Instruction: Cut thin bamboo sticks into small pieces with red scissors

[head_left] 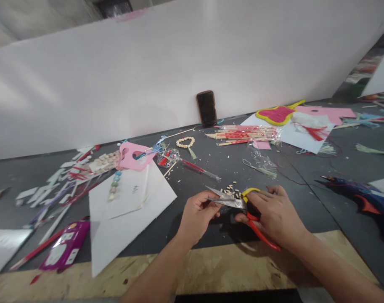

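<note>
My right hand (274,214) grips scissors (239,203) with one yellow and one red handle, the metal blades opened and pointing left. My left hand (198,214) is pinched closed right at the blades, holding something too small to make out. Small pale cut bits (231,189) lie scattered on the dark tabletop (305,185) just behind the scissors.
White paper sheets (125,210) lie left, a purple packet (65,248) at near left. A bundle of red-and-tan sticks (245,134), a bead loop (185,142), a dark phone (206,108) against the white wall, a blue glue gun (362,198) at right. Bare board edge (210,269) in front.
</note>
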`<state>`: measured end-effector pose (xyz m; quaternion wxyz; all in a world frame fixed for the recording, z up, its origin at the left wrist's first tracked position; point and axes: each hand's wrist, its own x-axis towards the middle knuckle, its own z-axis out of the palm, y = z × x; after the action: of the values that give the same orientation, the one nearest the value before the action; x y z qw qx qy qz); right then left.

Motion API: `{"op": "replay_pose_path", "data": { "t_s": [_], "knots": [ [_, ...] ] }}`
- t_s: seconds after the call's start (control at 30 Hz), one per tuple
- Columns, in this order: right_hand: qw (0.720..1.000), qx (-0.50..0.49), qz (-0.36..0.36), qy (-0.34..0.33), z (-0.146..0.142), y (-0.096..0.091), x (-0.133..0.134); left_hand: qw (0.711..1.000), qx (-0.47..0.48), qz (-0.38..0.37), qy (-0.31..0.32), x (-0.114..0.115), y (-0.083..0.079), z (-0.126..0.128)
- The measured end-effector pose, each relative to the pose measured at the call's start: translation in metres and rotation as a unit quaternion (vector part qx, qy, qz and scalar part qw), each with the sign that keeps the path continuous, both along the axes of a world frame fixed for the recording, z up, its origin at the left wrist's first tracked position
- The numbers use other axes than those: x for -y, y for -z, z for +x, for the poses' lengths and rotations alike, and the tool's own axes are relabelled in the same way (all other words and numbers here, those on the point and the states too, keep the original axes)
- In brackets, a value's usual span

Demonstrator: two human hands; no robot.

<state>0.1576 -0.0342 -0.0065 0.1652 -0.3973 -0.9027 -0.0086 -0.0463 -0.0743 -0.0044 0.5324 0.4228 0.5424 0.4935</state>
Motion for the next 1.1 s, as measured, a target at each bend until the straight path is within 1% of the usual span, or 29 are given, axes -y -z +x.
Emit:
{"op": "replay_pose_path", "data": {
  "t_s": [0.17, 0.37, 0.6, 0.87, 1.1],
  "knots": [
    [1.0, -0.006, 0.011, 0.001, -0.0017, 0.0012, -0.0021, 1.0, 0.021, -0.006, -0.016, -0.0006, 0.0007, 0.0006],
    [1.0, -0.012, 0.001, 0.011, -0.0019, 0.001, -0.002, 1.0, -0.014, 0.004, -0.018, -0.0016, 0.0001, -0.0013],
    [1.0, -0.01, -0.007, 0.012, -0.0029, 0.0005, -0.0012, 1.0, -0.005, -0.001, -0.014, -0.0013, -0.0005, -0.0003],
    [1.0, -0.027, 0.002, 0.004, -0.0006, -0.0002, -0.0033, 0.999, -0.026, -0.027, -0.014, -0.0015, 0.0026, -0.0001],
    [1.0, -0.005, -0.001, 0.0, 0.0005, -0.0013, -0.002, 1.0, -0.006, -0.006, -0.008, -0.0008, 0.0032, 0.0002]
  ]
}}
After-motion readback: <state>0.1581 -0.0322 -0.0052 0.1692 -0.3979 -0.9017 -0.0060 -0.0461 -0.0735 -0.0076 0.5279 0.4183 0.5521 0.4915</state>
